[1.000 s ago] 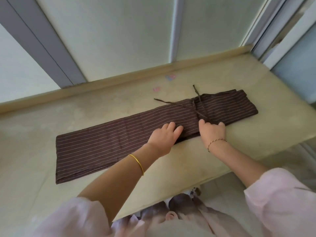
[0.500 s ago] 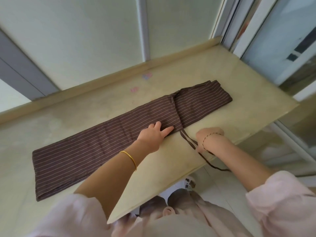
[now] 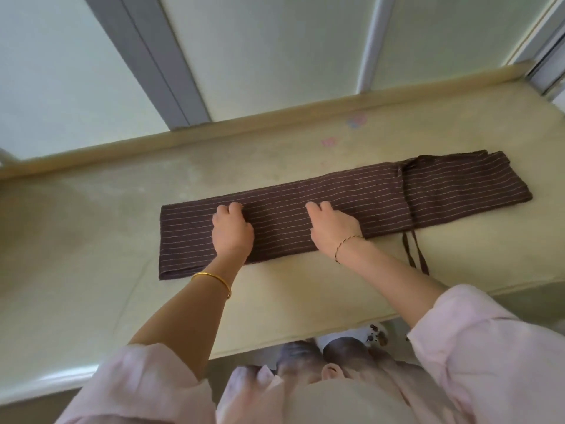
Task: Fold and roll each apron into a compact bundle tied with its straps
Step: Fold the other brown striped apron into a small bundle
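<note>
Both left hand [image 3: 232, 232] and right hand [image 3: 334, 229] rest curled-fingered on the apron [image 3: 382, 203], grip unclear.

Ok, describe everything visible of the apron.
The apron is dark brown, thin pale stripes, folded into a long flat band on the beige counter. Its straps cross near the right end and trail toward the near edge. The left hand and right hand rest on it, fingers curled at its far edge.

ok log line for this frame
apron: long folded strip on table, not rolled | left hand: on apron, grip unclear | right hand: same | straps: loose by near edge
</note>
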Motion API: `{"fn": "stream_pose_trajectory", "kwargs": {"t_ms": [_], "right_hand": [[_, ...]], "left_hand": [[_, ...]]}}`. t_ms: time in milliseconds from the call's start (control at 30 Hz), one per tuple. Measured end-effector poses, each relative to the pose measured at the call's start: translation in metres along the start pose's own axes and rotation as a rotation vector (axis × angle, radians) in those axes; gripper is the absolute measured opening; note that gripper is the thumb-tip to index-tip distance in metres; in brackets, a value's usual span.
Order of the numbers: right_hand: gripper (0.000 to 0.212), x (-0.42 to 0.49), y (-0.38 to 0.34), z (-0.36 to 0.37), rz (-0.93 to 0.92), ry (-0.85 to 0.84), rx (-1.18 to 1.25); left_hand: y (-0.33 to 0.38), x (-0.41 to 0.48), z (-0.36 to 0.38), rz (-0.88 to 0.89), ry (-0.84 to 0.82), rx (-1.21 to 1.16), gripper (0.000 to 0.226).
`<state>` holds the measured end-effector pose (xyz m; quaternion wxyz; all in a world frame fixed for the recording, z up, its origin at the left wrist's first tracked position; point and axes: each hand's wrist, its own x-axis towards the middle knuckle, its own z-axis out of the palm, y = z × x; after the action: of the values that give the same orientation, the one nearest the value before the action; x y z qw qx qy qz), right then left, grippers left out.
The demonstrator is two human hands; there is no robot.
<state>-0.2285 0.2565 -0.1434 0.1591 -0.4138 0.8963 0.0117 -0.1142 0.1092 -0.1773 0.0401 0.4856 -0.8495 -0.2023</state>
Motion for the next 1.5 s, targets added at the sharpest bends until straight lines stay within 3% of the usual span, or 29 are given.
{"fn": "stream_pose_trajectory", "kwargs": {"t_ms": [133, 267, 367, 533, 633, 767, 867, 967, 1067, 1167, 1233, 1300, 1367, 1433, 1500], "right_hand": [[0.069, 0.014, -0.022, 0.014, 0.043, -0.096, -0.057], [0.067, 0.018, -0.026, 0.023, 0.109, -0.136, -0.119], [0.068, 0.020, -0.027, 0.022, 0.112, -0.155, -0.122], [0.071, 0.023, -0.024, 0.020, 0.105, -0.187, -0.083], [0.071, 0.022, -0.021, 0.019, 0.073, -0.180, -0.037], [0.078, 0.018, -0.006, 0.015, 0.019, -0.223, 0.269], [0.087, 0.003, 0.004, 0.003, -0.080, -0.223, 0.695], [0.073, -0.013, 0.017, -0.010, -0.085, -0.200, 1.176], [0.030, -0.020, 0.042, -0.023, 0.178, 0.102, 1.581], [0.029, -0.016, 0.089, -0.037, 0.516, 0.412, 1.603], [0.031, -0.010, 0.128, -0.040, 0.684, 0.574, 1.518], [0.031, -0.005, 0.174, -0.034, 0.856, 0.638, 1.394], [0.031, -0.003, 0.209, -0.018, 0.992, 0.540, 1.227], [0.030, -0.002, 0.227, -0.003, 1.063, 0.412, 1.029], [0.029, -0.003, 0.231, 0.001, 1.095, 0.400, 0.908]], "left_hand": [[-0.059, 0.001, -0.025, -0.314, 0.110, 0.132, 0.040], [-0.087, 0.002, -0.042, -0.513, 0.065, 0.021, 0.069], [-0.090, 0.009, -0.050, -0.609, 0.045, -0.099, 0.073], [-0.093, 0.022, -0.064, -0.783, 0.063, -0.601, 0.054], [-0.075, 0.026, -0.076, -0.829, -0.041, -0.945, 0.034], [-0.006, 0.038, -0.083, -0.698, -0.297, -1.166, 0.029], [0.066, 0.036, -0.077, -0.511, -0.409, -1.225, 0.030], [0.136, 0.026, -0.062, -0.360, -0.515, -1.263, 0.023], [0.200, 0.013, -0.044, -0.207, -0.663, -1.280, 0.014], [0.256, 0.001, -0.037, 0.006, -0.830, -1.317, 0.014], [0.276, 0.003, -0.031, 0.162, -0.763, -1.199, 0.028], [0.283, 0.016, -0.017, 0.352, -0.504, -0.744, 0.036], [0.270, 0.035, 0.002, 0.443, -0.350, -0.192, 0.047], [0.247, 0.050, 0.023, 0.417, -0.427, 0.142, 0.054], [0.228, 0.056, 0.040, 0.398, -0.493, 0.300, 0.055]]}}
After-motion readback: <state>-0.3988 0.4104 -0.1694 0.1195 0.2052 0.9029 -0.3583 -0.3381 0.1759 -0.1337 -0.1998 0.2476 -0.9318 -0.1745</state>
